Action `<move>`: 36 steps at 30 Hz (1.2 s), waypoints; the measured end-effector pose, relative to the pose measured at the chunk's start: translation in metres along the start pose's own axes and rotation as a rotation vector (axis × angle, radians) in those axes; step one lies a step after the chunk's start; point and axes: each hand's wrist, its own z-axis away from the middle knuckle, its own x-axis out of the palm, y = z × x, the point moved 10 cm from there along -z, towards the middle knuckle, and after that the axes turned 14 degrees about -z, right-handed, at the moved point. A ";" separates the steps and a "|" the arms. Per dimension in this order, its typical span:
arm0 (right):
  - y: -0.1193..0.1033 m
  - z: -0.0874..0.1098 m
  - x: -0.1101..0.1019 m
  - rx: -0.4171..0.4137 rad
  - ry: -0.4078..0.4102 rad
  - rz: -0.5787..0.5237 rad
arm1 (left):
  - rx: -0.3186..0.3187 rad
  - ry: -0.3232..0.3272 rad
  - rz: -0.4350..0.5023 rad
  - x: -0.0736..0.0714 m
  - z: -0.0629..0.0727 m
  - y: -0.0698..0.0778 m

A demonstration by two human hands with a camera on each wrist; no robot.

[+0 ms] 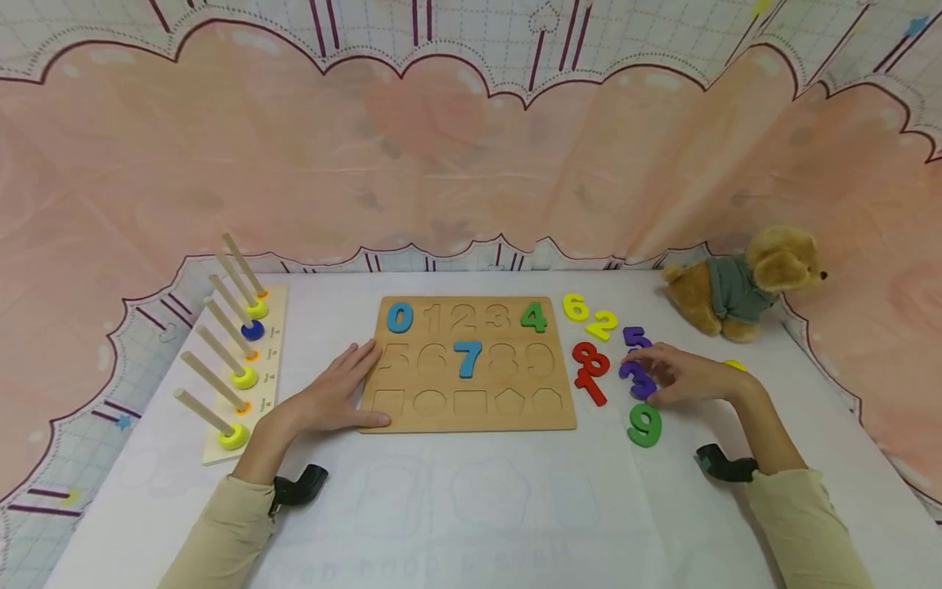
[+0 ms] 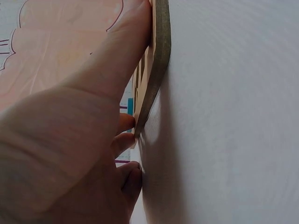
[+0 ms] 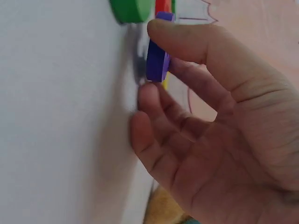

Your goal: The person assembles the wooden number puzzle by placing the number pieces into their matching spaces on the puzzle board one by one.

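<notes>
A wooden number board (image 1: pixel 471 420) lies on the table, with a blue 0 (image 1: pixel 400 317), a green 4 (image 1: pixel 533 317) and a blue 7 (image 1: pixel 467 359) in its rows. My left hand (image 1: pixel 324 398) rests at the board's left side, thumb on the lower corner and fingers along the edge. To the right of the board, my right hand (image 1: pixel 688 376) pinches a purple 3 (image 1: pixel 639 382) between thumb and finger. In the right wrist view this purple piece (image 3: pixel 157 60) is tilted up, its shadow on the tabletop beside it.
Around the right hand lie a purple 5 (image 1: pixel 636 336), red 8 (image 1: pixel 591 358), red 1 (image 1: pixel 589 387), yellow 6 (image 1: pixel 576 307), yellow 2 (image 1: pixel 602 325) and green 9 (image 1: pixel 644 425). A peg stand (image 1: pixel 272 360) with rings stands left; a plush dog (image 1: pixel 743 282) sits back right.
</notes>
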 end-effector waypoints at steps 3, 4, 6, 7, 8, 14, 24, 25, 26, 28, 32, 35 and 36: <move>-0.001 0.002 -0.006 0.023 0.041 0.002 | -0.003 0.002 -0.006 0.000 0.001 0.000; -0.002 0.003 -0.008 0.031 0.056 0.002 | -0.002 0.004 -0.005 0.000 0.001 0.000; -0.008 0.004 -0.010 0.015 0.086 -0.002 | -0.001 0.006 0.001 0.000 0.001 0.000; -0.013 0.004 -0.011 0.000 0.105 -0.003 | -0.004 0.003 0.005 0.001 0.001 0.000; -0.018 0.003 -0.011 -0.018 0.128 0.000 | -0.004 -0.001 0.007 0.001 0.001 0.001; -0.060 -0.004 -0.004 -0.154 0.305 0.052 | -0.022 -0.015 -0.008 0.003 0.003 -0.001; -0.099 -0.017 0.021 -0.178 0.347 0.098 | -0.008 0.003 0.008 0.001 0.001 -0.001; -0.101 -0.019 0.024 -0.180 0.335 0.097 | -0.004 0.007 0.006 0.001 0.001 -0.001; -0.103 -0.020 0.028 -0.185 0.323 0.091 | -0.005 0.009 0.008 0.001 0.001 -0.001; -0.108 -0.024 0.034 -0.196 0.306 0.093 | 0.001 0.018 0.011 0.000 0.002 0.000; -0.117 -0.032 0.044 -0.220 0.275 0.097 | -0.008 0.012 0.023 0.001 0.002 -0.001; -0.122 -0.039 0.047 -0.223 0.256 0.080 | -0.014 0.011 0.025 0.002 0.001 -0.003; -0.123 -0.041 0.048 -0.221 0.249 0.071 | -0.012 0.013 0.025 0.003 0.000 -0.003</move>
